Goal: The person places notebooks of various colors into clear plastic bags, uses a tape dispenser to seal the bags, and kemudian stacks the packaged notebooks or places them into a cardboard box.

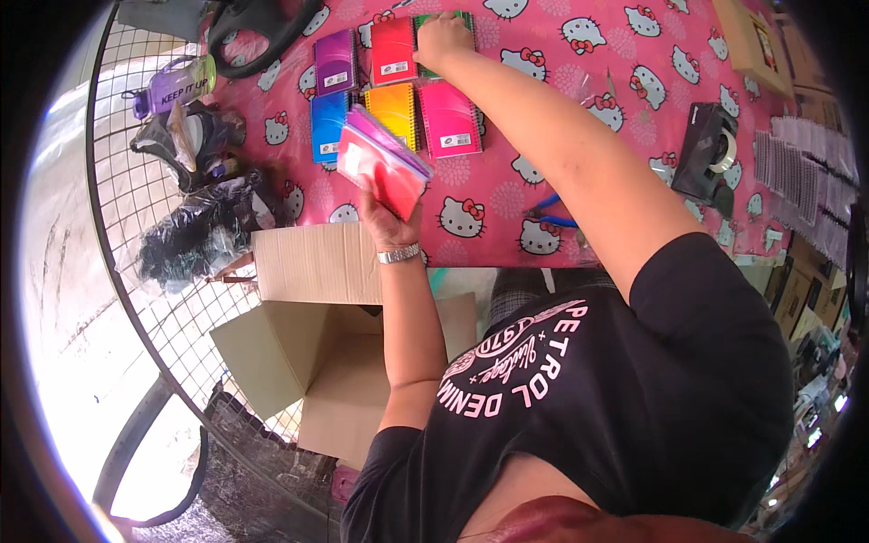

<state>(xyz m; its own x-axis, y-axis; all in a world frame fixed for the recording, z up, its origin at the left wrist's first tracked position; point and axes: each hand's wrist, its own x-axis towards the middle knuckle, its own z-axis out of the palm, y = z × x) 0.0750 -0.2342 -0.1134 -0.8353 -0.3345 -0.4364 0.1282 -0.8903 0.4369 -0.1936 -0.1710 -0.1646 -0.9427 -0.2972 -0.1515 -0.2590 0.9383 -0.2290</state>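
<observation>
My left hand [391, 222] is closed round a small fanned stack of spiral notebooks [385, 172], red on top with purple beneath, held tilted above the near edge of the table. Stretched to the far side, my right hand [444, 41] has its fingers bent down on a green spiral notebook [465, 27], covering most of it. To its left lie a red notebook [392, 50] and a purple notebook [335, 61]. In the nearer row are a blue notebook [328, 122], a yellow notebook [394, 104] and a pink notebook [451, 122].
An open cardboard box [348, 362] stands below the table edge by my left arm. A pink cartoon-print cloth [507, 195] covers the table. At left are a purple bottle [176, 88] and black plastic wrapping [204, 231]; at right, a tape dispenser [706, 149] and blue-handled tool [554, 217].
</observation>
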